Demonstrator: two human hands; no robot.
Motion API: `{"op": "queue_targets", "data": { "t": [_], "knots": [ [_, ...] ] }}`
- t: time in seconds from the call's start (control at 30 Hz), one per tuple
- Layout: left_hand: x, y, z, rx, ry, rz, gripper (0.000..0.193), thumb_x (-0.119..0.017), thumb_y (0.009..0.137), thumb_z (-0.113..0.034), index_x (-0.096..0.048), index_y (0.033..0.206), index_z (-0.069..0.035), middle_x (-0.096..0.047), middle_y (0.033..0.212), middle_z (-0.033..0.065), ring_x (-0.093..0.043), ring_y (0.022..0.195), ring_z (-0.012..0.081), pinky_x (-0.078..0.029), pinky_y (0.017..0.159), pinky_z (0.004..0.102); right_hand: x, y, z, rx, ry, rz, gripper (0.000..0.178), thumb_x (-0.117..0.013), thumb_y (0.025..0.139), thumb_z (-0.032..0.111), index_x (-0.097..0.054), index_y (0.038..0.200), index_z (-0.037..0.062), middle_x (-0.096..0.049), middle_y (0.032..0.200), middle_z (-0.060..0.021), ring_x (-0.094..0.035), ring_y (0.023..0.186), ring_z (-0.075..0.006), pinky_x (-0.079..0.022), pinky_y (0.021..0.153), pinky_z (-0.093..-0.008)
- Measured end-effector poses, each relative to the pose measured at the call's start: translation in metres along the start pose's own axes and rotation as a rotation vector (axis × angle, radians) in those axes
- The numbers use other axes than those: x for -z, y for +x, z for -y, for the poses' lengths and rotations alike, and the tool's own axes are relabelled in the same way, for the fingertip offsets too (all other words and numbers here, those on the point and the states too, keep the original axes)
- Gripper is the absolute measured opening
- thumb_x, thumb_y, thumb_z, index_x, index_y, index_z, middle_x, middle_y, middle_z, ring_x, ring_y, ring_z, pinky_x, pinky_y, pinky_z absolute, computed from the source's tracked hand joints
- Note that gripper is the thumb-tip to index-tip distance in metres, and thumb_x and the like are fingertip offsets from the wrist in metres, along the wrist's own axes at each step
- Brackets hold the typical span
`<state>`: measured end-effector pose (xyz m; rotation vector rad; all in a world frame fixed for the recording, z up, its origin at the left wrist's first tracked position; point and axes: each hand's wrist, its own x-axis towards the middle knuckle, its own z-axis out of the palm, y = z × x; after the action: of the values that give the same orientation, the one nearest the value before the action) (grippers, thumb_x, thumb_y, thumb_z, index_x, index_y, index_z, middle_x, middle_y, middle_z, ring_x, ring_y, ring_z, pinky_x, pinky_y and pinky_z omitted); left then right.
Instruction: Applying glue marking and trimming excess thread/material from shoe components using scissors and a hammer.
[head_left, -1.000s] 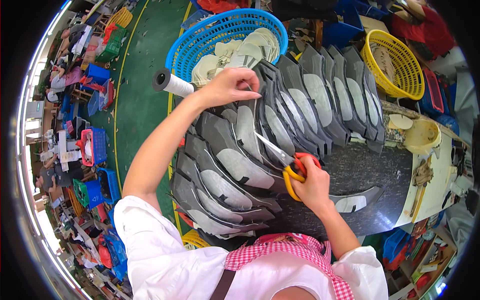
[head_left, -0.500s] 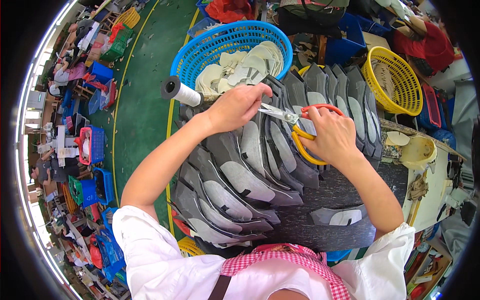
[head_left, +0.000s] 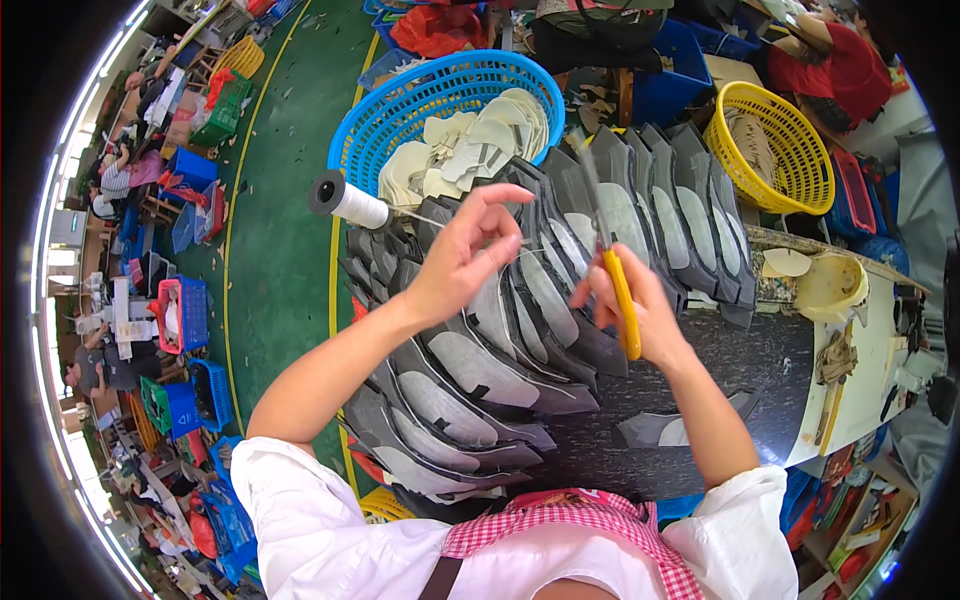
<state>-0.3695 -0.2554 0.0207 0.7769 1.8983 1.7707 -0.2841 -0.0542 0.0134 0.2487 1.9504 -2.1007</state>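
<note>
My right hand (head_left: pixel 645 315) is closed round scissors (head_left: pixel 624 300) with a yellow handle. Their blades point up and away, blurred by motion. My left hand (head_left: pixel 465 250) hovers over stacked dark grey cut pieces (head_left: pixel 490 345) with pale patches. Its index finger is stretched out, while the thumb and another finger come together on a thin white thread (head_left: pixel 537 250). To the left of this hand, a spool of white thread (head_left: pixel 360 206) with a black end lies tilted on a rod.
Beyond the stacks is a blue basket (head_left: pixel 345 140) of pale cut pieces. A yellow basket (head_left: pixel 815 180) stands at far right. One loose grey piece (head_left: pixel 645 430) lies on the dark tabletop (head_left: pixel 770 360). A pale tub (head_left: pixel 835 285) sits right; a person in red (head_left: pixel 835 70) is beyond.
The scissors have moved away from my left hand and swung from pointing left to pointing upward. My left hand has come slightly nearer, its index finger lifted off the thumb.
</note>
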Motion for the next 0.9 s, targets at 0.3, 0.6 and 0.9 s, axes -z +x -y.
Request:
{"op": "queue_targets", "data": {
  "t": [0.3, 0.6, 0.9],
  "knots": [
    [0.029, 0.033, 0.014, 0.035, 0.195, 0.142, 0.034, -0.052, 0.082, -0.002, -0.045, 0.115, -0.007, -0.057, 0.079, 0.0037, -0.056, 0.074, 0.0128, -0.041, 0.073, 0.0255, -0.002, -0.001, -0.007, 0.144, 0.191, -0.186, 0.021, -0.054, 0.088, 0.027, -0.044, 0.084, 0.0083, -0.060, 0.067, -0.0059, -0.041, 0.042, -0.0039, -0.031, 0.039, -0.0170],
    [-0.018, 0.015, -0.022, -0.022, -0.070, 0.181, 0.044, -0.050, 0.085, -0.005, -0.035, 0.127, -0.006, -0.049, 0.077, 0.0023, -0.048, 0.072, 0.0096, -0.039, 0.069, 0.0237, -0.006, -0.003, 0.007, 0.159, 0.323, -0.042, 0.023, -0.059, 0.085, 0.020, -0.041, 0.090, 0.0067, -0.058, 0.080, -0.0072, -0.047, 0.051, -0.0053, -0.037, 0.043, -0.0177],
    [0.031, 0.031, -0.027, 0.274, 0.472, 0.179, 0.014, -0.062, 0.080, -0.017, -0.063, 0.080, -0.003, -0.046, 0.063, -0.0025, -0.041, 0.058, 0.0037, -0.029, 0.050, 0.0213, 0.022, -0.037, -0.015, 0.334, 0.281, -0.360, 0.027, -0.065, 0.076, 0.007, -0.041, 0.086, 0.0090, -0.048, 0.063, 0.0015, -0.049, 0.050, -0.0057, -0.034, 0.039, -0.0170]
  ]
}}
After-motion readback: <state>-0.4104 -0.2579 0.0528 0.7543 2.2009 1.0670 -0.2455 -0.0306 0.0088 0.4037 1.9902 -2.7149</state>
